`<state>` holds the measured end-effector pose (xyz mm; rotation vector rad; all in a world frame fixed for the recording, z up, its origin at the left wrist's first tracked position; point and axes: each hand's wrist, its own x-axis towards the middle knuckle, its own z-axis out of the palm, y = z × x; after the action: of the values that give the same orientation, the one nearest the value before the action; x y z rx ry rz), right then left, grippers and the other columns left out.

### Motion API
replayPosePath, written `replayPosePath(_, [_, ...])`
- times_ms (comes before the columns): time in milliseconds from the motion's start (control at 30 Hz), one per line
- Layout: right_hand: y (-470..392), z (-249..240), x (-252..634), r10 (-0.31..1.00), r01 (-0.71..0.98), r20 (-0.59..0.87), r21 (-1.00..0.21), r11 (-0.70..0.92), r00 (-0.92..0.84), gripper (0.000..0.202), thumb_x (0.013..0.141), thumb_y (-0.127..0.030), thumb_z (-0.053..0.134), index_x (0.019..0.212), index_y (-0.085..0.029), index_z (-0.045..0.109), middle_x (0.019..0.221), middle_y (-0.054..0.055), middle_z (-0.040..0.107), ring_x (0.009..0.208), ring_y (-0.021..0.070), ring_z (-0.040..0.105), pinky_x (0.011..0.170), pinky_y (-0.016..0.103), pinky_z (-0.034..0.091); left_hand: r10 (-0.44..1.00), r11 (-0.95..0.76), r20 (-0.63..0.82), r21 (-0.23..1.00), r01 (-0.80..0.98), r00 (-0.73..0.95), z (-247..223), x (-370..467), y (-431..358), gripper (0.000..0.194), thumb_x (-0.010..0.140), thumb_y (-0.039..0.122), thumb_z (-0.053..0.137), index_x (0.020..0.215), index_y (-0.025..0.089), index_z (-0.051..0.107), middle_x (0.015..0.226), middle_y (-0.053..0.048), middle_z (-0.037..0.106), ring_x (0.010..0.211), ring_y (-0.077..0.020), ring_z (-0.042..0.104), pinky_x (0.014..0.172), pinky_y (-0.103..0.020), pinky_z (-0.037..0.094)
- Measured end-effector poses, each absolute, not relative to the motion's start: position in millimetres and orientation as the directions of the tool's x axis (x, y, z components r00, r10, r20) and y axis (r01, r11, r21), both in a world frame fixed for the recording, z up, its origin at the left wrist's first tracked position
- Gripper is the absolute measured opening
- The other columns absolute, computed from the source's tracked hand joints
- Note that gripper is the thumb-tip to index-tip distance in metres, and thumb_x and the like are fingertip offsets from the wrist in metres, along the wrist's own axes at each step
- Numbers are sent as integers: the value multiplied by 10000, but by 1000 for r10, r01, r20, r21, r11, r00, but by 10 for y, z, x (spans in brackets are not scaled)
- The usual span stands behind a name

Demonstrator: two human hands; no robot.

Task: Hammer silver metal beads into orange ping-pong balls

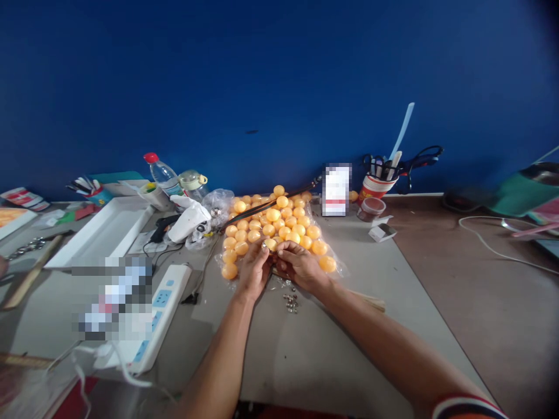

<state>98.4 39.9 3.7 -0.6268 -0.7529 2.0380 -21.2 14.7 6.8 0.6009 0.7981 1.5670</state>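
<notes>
My left hand (pixel 254 272) is closed in a pinch around an orange ping-pong ball (pixel 271 245), with a small shiny metal piece showing at its left side. Close against the ball's right side, my right hand (pixel 301 265) has thumb and fingers pressed together; whatever is between them is too small to make out. Just beyond both hands, many more orange ping-pong balls (pixel 254 235) lie on clear plastic. Below my fingers is a loose cluster of small shiny metal pieces (pixel 290 302) on the grey table (pixel 305 361).
A power strip (pixel 162 311) and white tray (pixel 102 235) lie left. Behind are a red-capped bottle (pixel 163 176) and crumpled plastic bag (pixel 218 205). A black strap (pixel 257 208) crosses the balls. Right stand a tool cup (pixel 378 186) and small box (pixel 382 231).
</notes>
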Motion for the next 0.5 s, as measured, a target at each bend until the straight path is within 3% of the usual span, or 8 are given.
replayPosePath(500, [368, 94, 972, 857, -501, -164, -751, -430, -489, 368, 645, -410, 846, 761, -202, 565, 437, -80, 517, 376, 53, 343, 415, 186, 256, 987, -59, -49, 779, -624, -155, 66, -210, 143, 326, 728, 273, 813, 1021, 206, 688, 963, -33, 699, 881, -168, 635, 811, -291, 476])
